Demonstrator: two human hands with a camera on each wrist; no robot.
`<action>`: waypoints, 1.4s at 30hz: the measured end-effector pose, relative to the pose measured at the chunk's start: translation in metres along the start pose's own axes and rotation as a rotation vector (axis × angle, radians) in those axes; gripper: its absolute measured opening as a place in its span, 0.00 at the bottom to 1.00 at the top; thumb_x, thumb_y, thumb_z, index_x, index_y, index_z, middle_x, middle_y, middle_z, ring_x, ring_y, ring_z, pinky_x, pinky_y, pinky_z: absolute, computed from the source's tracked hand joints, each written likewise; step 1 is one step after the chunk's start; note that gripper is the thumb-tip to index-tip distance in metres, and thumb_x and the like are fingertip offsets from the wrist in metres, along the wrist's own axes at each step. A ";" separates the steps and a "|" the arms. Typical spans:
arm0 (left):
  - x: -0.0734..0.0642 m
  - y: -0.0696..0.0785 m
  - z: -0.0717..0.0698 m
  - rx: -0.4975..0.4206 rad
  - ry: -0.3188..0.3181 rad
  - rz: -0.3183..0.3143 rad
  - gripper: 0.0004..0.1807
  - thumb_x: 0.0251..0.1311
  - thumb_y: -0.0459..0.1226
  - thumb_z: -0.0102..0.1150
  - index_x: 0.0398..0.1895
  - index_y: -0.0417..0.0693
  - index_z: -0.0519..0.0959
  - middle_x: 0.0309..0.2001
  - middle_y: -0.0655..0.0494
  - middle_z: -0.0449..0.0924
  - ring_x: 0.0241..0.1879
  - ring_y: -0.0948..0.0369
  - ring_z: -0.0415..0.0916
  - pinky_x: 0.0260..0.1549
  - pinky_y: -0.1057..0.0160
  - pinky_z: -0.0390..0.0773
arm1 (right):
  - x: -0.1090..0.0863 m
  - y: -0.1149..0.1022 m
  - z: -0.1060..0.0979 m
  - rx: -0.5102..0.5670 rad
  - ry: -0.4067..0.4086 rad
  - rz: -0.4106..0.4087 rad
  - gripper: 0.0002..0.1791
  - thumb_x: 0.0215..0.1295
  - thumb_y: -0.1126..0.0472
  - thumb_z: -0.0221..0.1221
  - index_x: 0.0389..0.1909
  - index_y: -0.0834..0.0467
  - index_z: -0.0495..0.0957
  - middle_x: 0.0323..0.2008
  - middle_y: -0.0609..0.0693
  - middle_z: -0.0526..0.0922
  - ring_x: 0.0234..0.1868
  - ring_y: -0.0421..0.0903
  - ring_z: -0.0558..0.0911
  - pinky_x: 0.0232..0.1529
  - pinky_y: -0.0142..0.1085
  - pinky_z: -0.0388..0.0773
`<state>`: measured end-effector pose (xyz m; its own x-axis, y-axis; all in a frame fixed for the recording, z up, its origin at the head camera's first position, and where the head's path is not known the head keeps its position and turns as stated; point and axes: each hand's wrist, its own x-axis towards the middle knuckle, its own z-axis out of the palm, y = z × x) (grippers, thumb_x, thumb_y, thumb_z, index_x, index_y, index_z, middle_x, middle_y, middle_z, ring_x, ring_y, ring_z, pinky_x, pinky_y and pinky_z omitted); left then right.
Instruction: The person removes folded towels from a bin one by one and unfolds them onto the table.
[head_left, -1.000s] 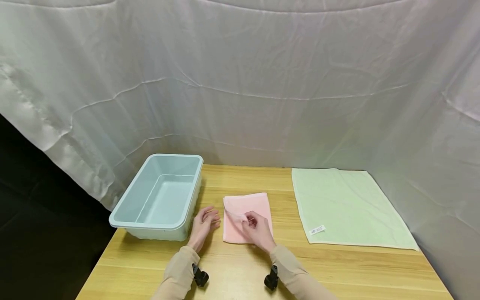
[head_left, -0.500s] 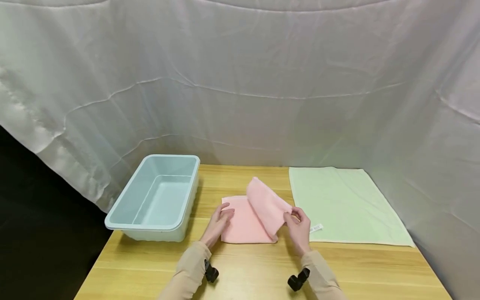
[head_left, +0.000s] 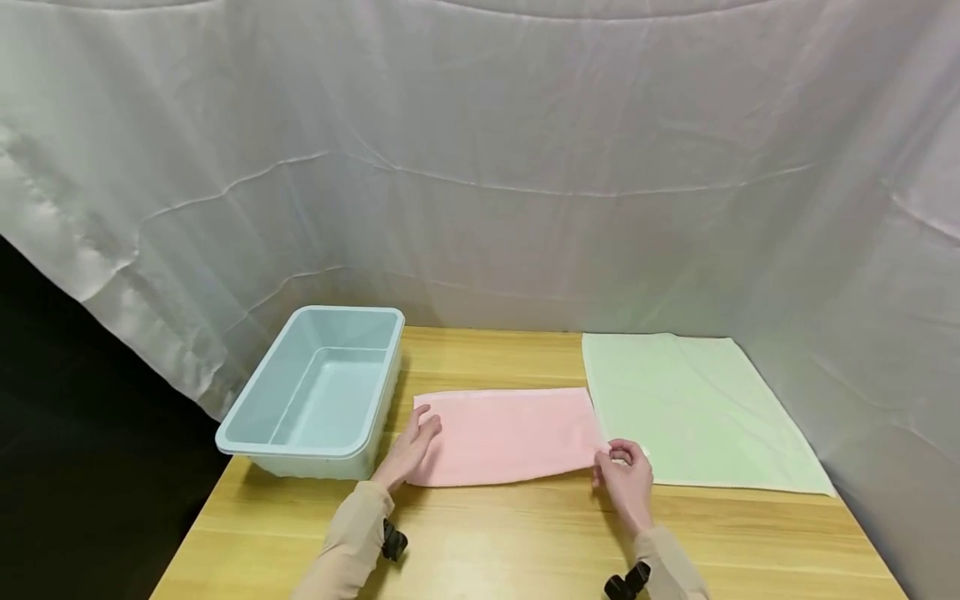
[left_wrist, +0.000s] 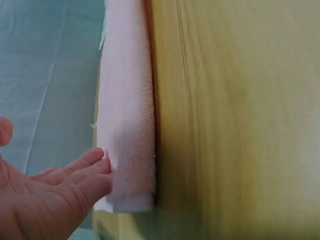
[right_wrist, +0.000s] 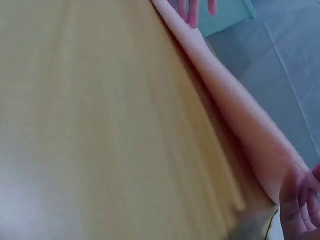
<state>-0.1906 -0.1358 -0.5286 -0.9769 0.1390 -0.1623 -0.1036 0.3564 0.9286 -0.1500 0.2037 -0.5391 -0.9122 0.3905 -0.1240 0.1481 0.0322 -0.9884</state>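
A pink towel (head_left: 510,437) lies on the table as a long, folded strip. At its left end my left hand (head_left: 408,450) rests its extended fingers on the cloth. In the left wrist view those fingers (left_wrist: 95,175) touch the end of the towel near its corner. My right hand (head_left: 628,485) pinches the towel's near right corner between thumb and fingers, and the strip is drawn out straight between both hands. The right wrist view catches only part of the right hand (right_wrist: 300,212), at the lower right edge.
A light blue plastic tub (head_left: 378,408) stands to the left, close to my left hand. On the right a pale green towel (head_left: 697,412) lies spread flat, its left edge right at the pink towel. Grey curtains (head_left: 480,183) hang behind the wooden table (head_left: 487,542).
The pink towel's upper layer has been turned over to the right, making a longer strip. My right hand moved right with the corner; my left hand came onto the left end.
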 end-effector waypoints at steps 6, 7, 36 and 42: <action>-0.004 -0.010 0.002 -0.079 0.032 0.075 0.31 0.79 0.45 0.42 0.75 0.36 0.55 0.63 0.34 0.77 0.67 0.42 0.72 0.73 0.40 0.62 | -0.003 -0.001 -0.003 -0.053 0.033 -0.021 0.16 0.62 0.71 0.59 0.51 0.67 0.71 0.24 0.39 0.70 0.12 0.33 0.71 0.13 0.27 0.70; -0.004 -0.011 0.002 -0.089 0.037 0.090 0.30 0.79 0.44 0.42 0.74 0.35 0.56 0.63 0.34 0.77 0.66 0.42 0.73 0.73 0.40 0.63 | -0.004 -0.003 -0.001 -0.043 0.019 -0.028 0.16 0.63 0.71 0.59 0.51 0.67 0.71 0.24 0.39 0.70 0.13 0.34 0.71 0.14 0.27 0.71; 0.001 -0.017 0.002 0.072 0.078 0.071 0.26 0.79 0.40 0.43 0.72 0.33 0.59 0.58 0.37 0.82 0.65 0.41 0.74 0.70 0.39 0.65 | -0.012 -0.007 0.043 -0.383 -0.345 -0.123 0.30 0.70 0.59 0.60 0.67 0.67 0.62 0.53 0.66 0.79 0.54 0.56 0.80 0.59 0.49 0.78; -0.001 -0.017 0.000 0.087 0.083 0.066 0.27 0.79 0.41 0.41 0.72 0.32 0.59 0.57 0.37 0.82 0.64 0.40 0.74 0.70 0.39 0.65 | -0.008 -0.008 0.049 -0.428 -0.358 -0.143 0.29 0.70 0.58 0.59 0.66 0.66 0.63 0.53 0.65 0.78 0.53 0.56 0.79 0.61 0.48 0.76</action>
<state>-0.1877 -0.1421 -0.5442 -0.9936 0.0887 -0.0701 -0.0255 0.4280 0.9034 -0.1628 0.1557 -0.5341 -0.9959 0.0218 -0.0874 0.0876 0.4602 -0.8835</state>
